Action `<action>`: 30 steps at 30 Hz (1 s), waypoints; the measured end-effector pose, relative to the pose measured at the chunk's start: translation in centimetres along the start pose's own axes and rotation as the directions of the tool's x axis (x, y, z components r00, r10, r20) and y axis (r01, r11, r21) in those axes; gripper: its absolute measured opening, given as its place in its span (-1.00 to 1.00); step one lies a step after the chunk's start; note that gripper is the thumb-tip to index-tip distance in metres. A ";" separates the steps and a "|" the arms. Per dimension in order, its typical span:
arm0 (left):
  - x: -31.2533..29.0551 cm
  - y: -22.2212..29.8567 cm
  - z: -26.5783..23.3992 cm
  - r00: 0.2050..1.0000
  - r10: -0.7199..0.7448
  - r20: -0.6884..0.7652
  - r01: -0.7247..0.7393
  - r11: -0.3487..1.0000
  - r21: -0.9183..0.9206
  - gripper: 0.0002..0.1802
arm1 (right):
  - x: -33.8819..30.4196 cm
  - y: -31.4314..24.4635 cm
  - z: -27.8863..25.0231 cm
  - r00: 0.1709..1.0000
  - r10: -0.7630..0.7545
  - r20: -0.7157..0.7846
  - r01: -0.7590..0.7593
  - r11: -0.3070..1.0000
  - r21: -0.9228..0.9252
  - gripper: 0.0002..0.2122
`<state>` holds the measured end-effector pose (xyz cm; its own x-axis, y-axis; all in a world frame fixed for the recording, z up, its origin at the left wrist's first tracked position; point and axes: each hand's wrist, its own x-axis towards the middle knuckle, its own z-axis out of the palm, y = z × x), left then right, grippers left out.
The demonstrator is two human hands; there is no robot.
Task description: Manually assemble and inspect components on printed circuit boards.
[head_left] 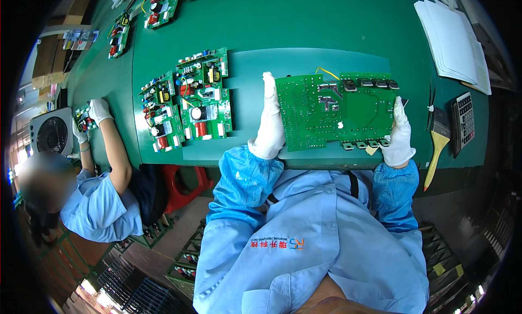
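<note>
A large green circuit board (361, 113) is held up between my two white-gloved hands, its solder side toward me. My left hand (267, 121) presses flat along its left edge with the fingers pointing away from me. At the right edge, my right hand (400, 135) grips the board near its lower corner. Black components with metal tabs line the board's right upper and lower edges. A yellow wire (328, 73) sticks out past the far edge. The board's component side is hidden from me.
Populated circuit boards (204, 99) lie left of my left hand, and several more (157, 9) sit farther back. On the right are a brush (436, 148), a calculator (464, 121) and papers (451, 45). A co-worker (100, 205) handles a small board at the left, near a fan (51, 133).
</note>
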<state>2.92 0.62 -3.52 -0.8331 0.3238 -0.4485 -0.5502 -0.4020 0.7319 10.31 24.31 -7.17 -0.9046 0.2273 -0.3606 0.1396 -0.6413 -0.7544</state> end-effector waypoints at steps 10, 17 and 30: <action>0.0 -0.1 0.2 0.999 0.006 -0.048 -0.007 1.000 -0.007 -0.08 | -0.1 -0.3 0.4 1.000 0.026 -0.006 -0.026 0.999 -0.028 -0.65; -0.2 0.1 0.3 0.999 -0.028 -0.023 0.026 0.999 -0.048 -0.11 | -0.1 -0.3 1.9 0.994 0.025 -0.111 -0.018 0.997 0.069 -0.66; -0.3 0.3 0.9 0.999 -0.010 -0.040 0.007 0.997 -0.082 -0.16 | 0.9 0.2 -1.5 0.986 0.055 0.160 -0.072 0.993 0.099 -0.67</action>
<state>3.02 1.18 -2.69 -0.8292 0.2933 -0.4758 -0.5585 -0.4691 0.6841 10.12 25.51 -8.51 -0.9482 0.0714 -0.3094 0.1636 -0.7250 -0.6690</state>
